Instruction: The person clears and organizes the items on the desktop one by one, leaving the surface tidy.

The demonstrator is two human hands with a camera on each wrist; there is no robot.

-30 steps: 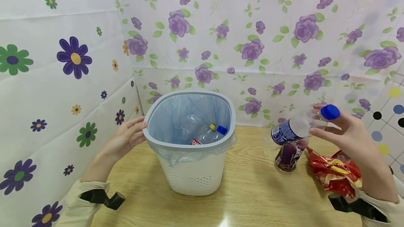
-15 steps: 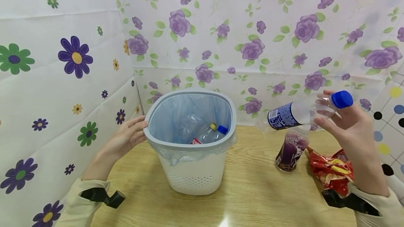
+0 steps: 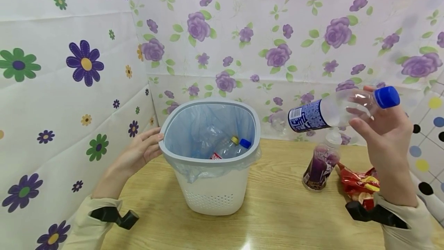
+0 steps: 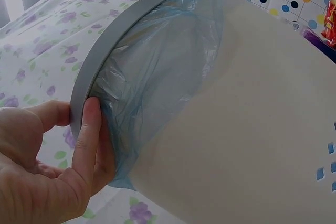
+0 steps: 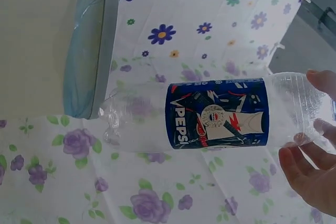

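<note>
With its base toward the bin, a clear plastic bottle [image 3: 334,109] with a blue Pepsi label [image 5: 216,115] and blue cap is held nearly level in the air. My right hand [image 3: 386,134] grips it near the neck, fingers behind and thumb in front. A white trash bin [image 3: 211,194] with a grey rim and bluish liner bag [image 4: 157,72] stands on the table. My left hand [image 3: 140,151] pinches its left rim, thumb and fingers on either side of the edge in the left wrist view [image 4: 68,156]. Inside lie bottles with yellow and blue caps [image 3: 239,147] and a red label.
Upright below the held bottle stands a purple-labelled bottle [image 3: 320,165] with a white cap. A crumpled red snack bag [image 3: 359,184] lies to its right, partly behind my right forearm. Floral cloths [image 3: 225,49] hang at the back and left of the wooden table [image 3: 277,211].
My right hand has raised the Pepsi bottle and shifted slightly right, tilting it closer to level; more of the purple bottle shows. My left hand stays on the bin's rim.
</note>
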